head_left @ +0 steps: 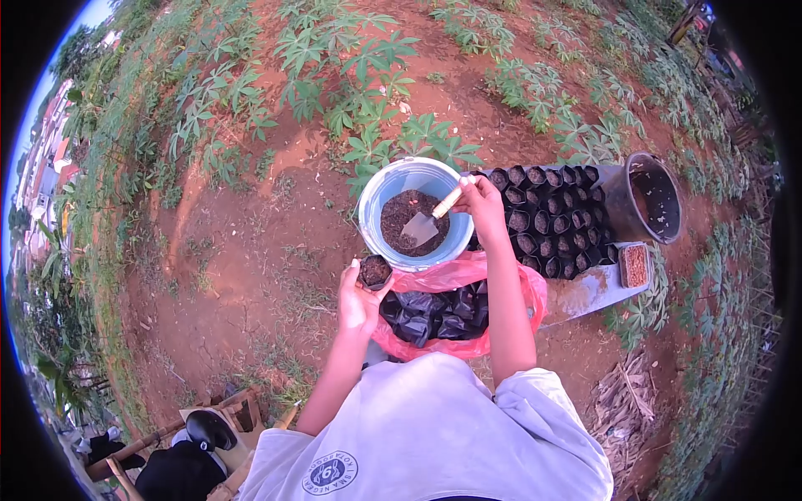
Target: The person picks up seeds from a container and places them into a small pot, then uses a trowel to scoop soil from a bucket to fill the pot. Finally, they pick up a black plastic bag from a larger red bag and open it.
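Observation:
My left hand (361, 302) is closed around a small black seedling bag (375, 271) with dark soil showing at its top. The bag is just outside the near left rim of a light blue bucket (365, 219). My right hand (482, 205) grips the pale handle of a garden trowel (421, 228). Its metal blade is down inside the bucket, at the dark soil (400, 205) there. Below the bucket, a pink plastic bag (532, 292) lies opened around several folded black seedling bags (434, 313).
To the right, rows of soil-filled black bags (551, 224) stand on a grey board (585, 292). A dark bucket (666, 213) and a clear box of brown pellets or seeds (635, 265) are at its right end. Leafy plants (342, 63) grow in the red soil ahead.

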### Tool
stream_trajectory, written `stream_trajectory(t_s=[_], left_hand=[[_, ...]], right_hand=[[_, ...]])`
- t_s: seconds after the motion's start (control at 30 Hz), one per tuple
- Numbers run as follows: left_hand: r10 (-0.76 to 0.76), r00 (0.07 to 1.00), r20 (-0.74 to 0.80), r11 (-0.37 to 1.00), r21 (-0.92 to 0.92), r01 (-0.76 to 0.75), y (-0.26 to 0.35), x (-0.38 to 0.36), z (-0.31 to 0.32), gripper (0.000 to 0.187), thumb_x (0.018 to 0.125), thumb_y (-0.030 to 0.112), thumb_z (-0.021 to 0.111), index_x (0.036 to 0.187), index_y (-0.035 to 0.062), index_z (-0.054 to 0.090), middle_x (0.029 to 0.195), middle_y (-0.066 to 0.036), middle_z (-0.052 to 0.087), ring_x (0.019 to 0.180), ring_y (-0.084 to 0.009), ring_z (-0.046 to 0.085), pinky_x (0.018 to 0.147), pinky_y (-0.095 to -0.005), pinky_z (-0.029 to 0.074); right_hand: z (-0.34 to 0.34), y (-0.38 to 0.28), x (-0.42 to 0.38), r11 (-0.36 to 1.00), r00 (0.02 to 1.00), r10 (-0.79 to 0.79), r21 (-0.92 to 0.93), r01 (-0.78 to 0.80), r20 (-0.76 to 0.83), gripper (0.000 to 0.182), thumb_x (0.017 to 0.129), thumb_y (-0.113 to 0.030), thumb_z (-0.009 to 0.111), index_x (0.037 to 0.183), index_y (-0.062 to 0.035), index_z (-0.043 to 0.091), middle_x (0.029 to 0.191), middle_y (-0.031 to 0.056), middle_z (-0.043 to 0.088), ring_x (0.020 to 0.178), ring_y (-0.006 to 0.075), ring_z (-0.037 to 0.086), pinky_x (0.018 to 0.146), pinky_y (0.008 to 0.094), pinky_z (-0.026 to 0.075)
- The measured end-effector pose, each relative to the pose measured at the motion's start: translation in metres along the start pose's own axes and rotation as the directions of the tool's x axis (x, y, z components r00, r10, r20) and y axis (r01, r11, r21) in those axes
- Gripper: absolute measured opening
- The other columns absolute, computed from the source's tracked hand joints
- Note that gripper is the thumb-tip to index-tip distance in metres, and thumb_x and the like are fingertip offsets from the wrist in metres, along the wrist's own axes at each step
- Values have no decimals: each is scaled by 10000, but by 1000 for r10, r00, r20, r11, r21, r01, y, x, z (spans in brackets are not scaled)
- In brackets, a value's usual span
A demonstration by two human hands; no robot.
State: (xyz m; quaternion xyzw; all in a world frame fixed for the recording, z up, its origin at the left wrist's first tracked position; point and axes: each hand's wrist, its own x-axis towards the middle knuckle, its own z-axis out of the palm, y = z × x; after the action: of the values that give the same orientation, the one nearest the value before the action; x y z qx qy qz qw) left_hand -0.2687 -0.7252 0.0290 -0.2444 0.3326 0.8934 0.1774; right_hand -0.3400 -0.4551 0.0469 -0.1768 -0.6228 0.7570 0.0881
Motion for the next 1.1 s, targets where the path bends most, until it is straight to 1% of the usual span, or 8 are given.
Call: stream_trajectory(t_s=[0.1, 0.27, 0.4, 0.5, 0.63, 0.83, 0.9, 1.1], left_hand=[[-19, 1000, 8, 1000, 3, 19, -14, -7, 11, 251, 957, 317, 557, 1080, 99, 551, 1055, -91, 652, 1021, -241, 630, 966, -539, 471], [-30, 998, 53, 998, 49, 27, -34, -24, 31, 253, 980, 312, 516, 1105, 93, 542, 1100, -107, 643, 1067, -255, 615, 986, -555, 447], [-61, 995, 78, 997, 60, 56, -50, -29, 30, 283, 986, 316, 498, 1170, 102, 512, 1156, -97, 615, 1104, -253, 593, 1001, -558, 433], [-67, 996, 60, 996, 70, 63, -57, -34, 33, 288, 988, 316, 490, 1179, 102, 509, 1171, -93, 605, 1116, -248, 583, 1008, -557, 427], [-62, 997, 41, 996, 63, 59, -64, -36, 32, 294, 985, 321, 489, 1180, 102, 513, 1175, -92, 602, 1114, -249, 581, 1011, -557, 423], [-35, 997, 68, 999, 32, 33, -72, -40, 31, 313, 977, 328, 497, 1186, 96, 525, 1178, -90, 599, 1123, -244, 573, 1022, -561, 410], [-38, 998, 58, 999, 14, 37, -74, -40, 30, 323, 978, 327, 498, 1194, 89, 526, 1180, -89, 597, 1127, -240, 570, 1022, -561, 409], [-37, 996, 80, 999, -7, 38, -73, -39, 29, 321, 983, 329, 496, 1181, 79, 533, 1152, -99, 619, 1103, -239, 590, 1011, -537, 430]], right_hand=[[-1, -15, -20, 996, 999, -33, 88, 33, -1, 199, 960, -202, 602, 946, -9, 555, 790, 63, 628, 651, 132, 639, 587, 271, 556], [-9, -16, -48, 994, 998, -51, 97, 47, 40, 162, 951, -166, 610, 946, -15, 551, 802, 56, 627, 659, 119, 633, 589, 257, 551], [-12, -25, -70, 995, 994, -99, -1, 99, 40, 151, 941, -143, 623, 956, -13, 547, 803, 39, 620, 670, 104, 627, 598, 250, 546], [-13, -31, -84, 983, 984, -167, -60, 171, 68, 143, 933, -111, 631, 976, -5, 546, 815, 14, 606, 722, 60, 599, 621, 230, 519], [-17, -37, -99, 979, 978, -186, -61, 192, 92, 147, 933, -106, 631, 991, -1, 548, 848, 13, 615, 740, 54, 596, 640, 222, 501], [-20, -41, -117, 968, 956, -224, -71, 240, 189, 164, 921, -55, 620, 1059, 6, 556, 902, 36, 632, 827, 85, 614, 726, 251, 506], [-20, -45, -120, 961, 939, -255, -50, 273, 230, 184, 914, -40, 612, 1080, 15, 554, 958, 73, 651, 898, 118, 632, 791, 272, 513], [-20, -61, -129, 937, 897, -332, -6, 349, 293, 190, 909, -7, 566, 1096, 24, 550, 1015, 113, 650, 967, 173, 650, 851, 300, 516]])
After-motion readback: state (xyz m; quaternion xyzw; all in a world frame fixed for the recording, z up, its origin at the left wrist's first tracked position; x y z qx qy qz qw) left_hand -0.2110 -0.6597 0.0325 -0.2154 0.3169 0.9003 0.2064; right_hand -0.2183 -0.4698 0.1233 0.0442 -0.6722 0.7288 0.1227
